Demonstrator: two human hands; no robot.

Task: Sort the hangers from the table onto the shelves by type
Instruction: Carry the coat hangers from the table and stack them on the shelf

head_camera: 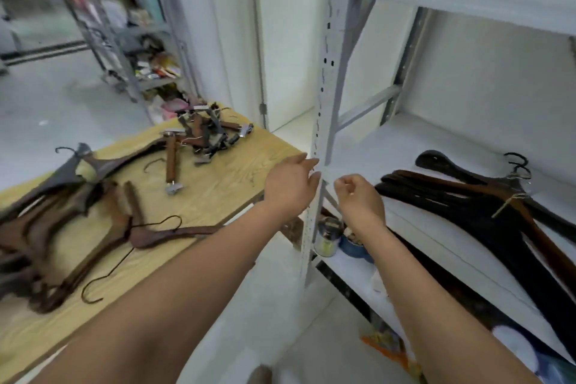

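Hangers (71,212) of dark wood lie heaped on the left of the tabletop (218,178), with one apart near the edge, its wire hook curling toward the viewer. Clip hangers (207,131) sit in a tangle at the far end, and one lies just beside them. On the right, the white shelf (405,146) carries a stack of dark coat hangers (467,203), hooks pointing to the far right. Both arms reach forward, either side of the post (327,87). Left hand (291,185) is open, fingers (304,160) spread and empty, near the post. Right hand (361,196) has its fingers curled loosely, holding nothing visible, over the shelf edge.
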